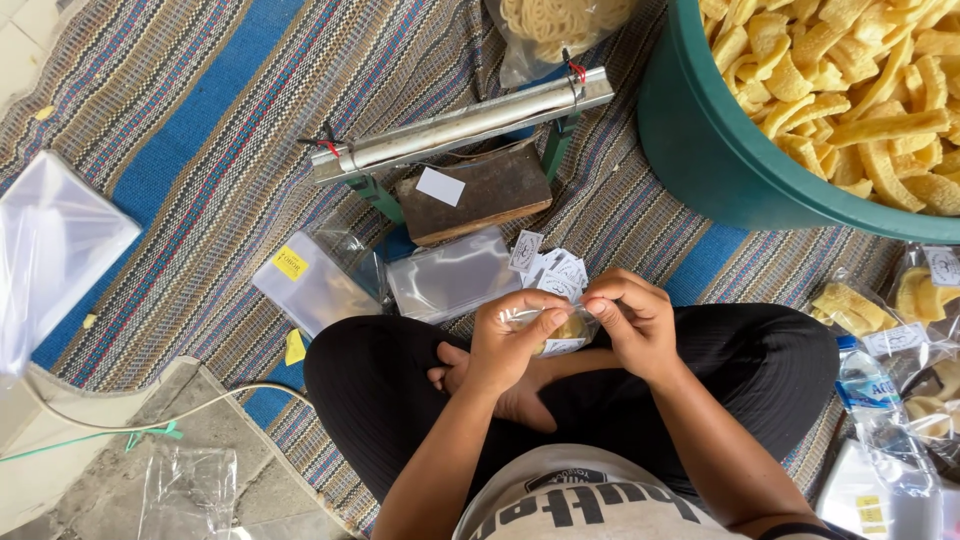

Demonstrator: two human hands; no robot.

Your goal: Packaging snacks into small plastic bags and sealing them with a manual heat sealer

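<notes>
My left hand (512, 340) and my right hand (630, 318) both pinch the top of a small clear plastic bag (562, 330) with yellow chips and a white paper label inside. I hold it above my crossed legs in black trousers. A small pile of white paper labels (550, 268) lies on the striped mat just beyond my hands. A metal bar sealer (460, 125) on green legs stands further out, over a dark wooden block (480, 195).
A large green tub (720, 150) full of yellow chips sits at the upper right. Filled chip bags (880, 310) and a water bottle (880, 420) lie at the right. Empty clear bags (450, 280) and a plastic stack (50, 240) lie to the left. A white cable (150, 420) crosses the floor.
</notes>
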